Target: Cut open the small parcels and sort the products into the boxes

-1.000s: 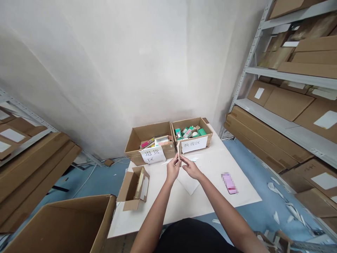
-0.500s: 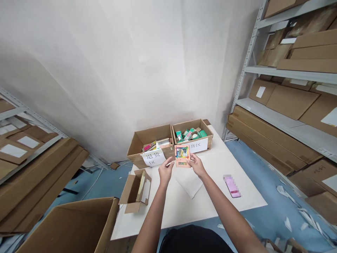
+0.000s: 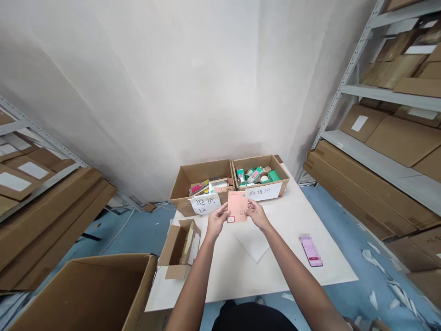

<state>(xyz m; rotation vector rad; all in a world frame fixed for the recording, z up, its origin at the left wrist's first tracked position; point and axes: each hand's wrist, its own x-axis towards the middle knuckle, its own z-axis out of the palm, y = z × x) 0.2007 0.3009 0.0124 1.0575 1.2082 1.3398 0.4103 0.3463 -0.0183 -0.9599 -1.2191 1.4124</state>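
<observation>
A flat pink packet (image 3: 237,206) is held up above the table, between both hands. Its visible face carries a barcode at the top right, small print and a red-outlined mark at the lower left; whether it is a booklet or a thin box I cannot tell. My left hand (image 3: 217,220) pinches its left edge and my right hand (image 3: 257,215) grips the right edge. Below it a white sheet (image 3: 253,243) lies on the white table (image 3: 234,280). Just behind the packet stand two labelled cardboard boxes, the left box (image 3: 179,202) and the right box (image 3: 284,184).
Mixed packages fill the left box, green and white ones the right. A small open carton (image 3: 175,271) sits at the table's left, beside a large open box (image 3: 103,266). A pink-screened phone (image 3: 311,252) lies at right. Loaded shelves (image 3: 386,94) flank both sides.
The pink packet has been turned over: its colourful picture side faced me before, and now the plain barcode side does. My left fingers have closed onto its edge. The view has shifted slightly.
</observation>
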